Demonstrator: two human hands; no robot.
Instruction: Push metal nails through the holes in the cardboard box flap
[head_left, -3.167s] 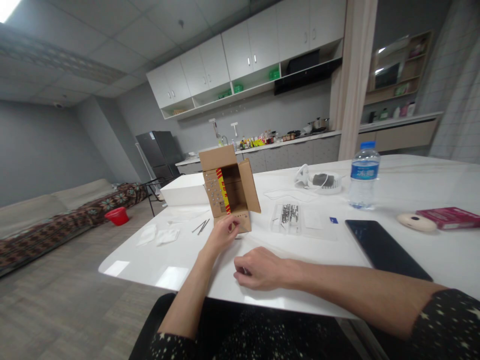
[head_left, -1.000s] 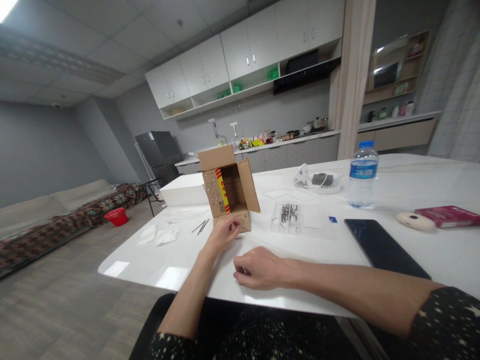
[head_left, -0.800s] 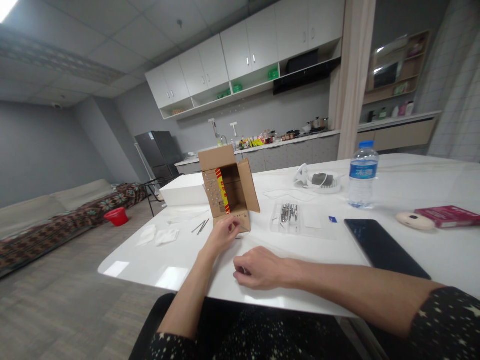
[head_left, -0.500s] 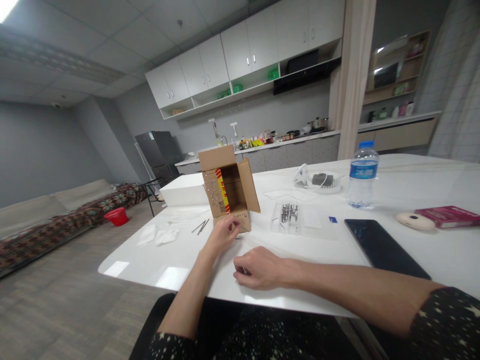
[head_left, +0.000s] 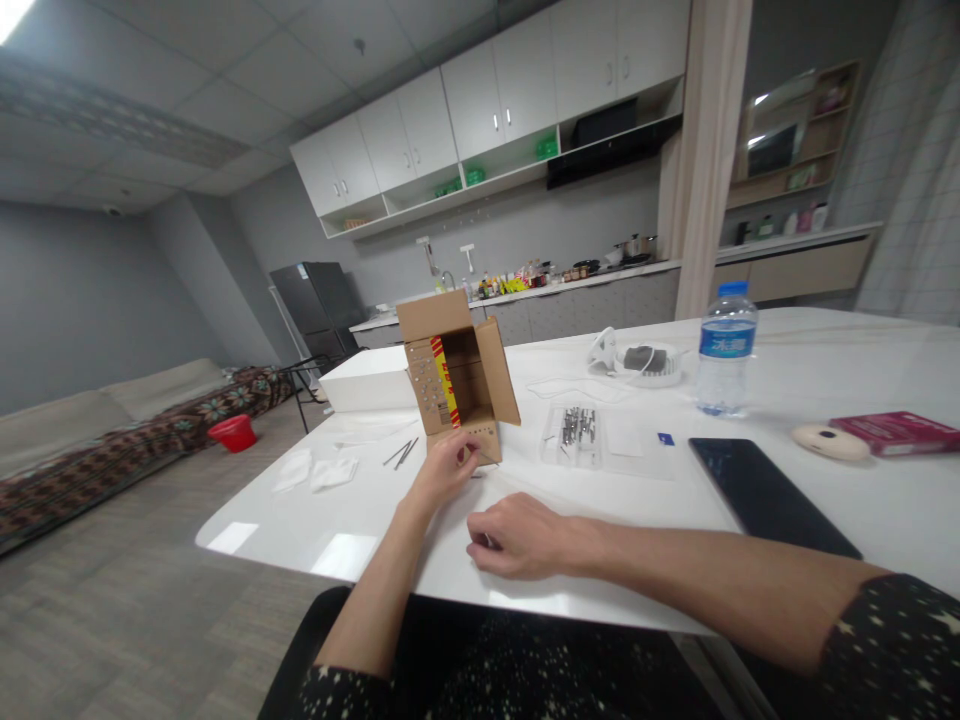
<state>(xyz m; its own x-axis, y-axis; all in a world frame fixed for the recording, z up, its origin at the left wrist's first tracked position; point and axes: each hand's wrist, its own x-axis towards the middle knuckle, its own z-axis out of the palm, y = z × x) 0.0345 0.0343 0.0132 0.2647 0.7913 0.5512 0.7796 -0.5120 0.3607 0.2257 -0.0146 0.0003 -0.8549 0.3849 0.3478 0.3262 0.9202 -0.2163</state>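
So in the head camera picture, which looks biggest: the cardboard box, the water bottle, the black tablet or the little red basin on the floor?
1. Black tablet, though it lies nearest the camera.
2. Cardboard box, close behind.
3. Water bottle.
4. Red basin, smallest, but it sits farthest away.
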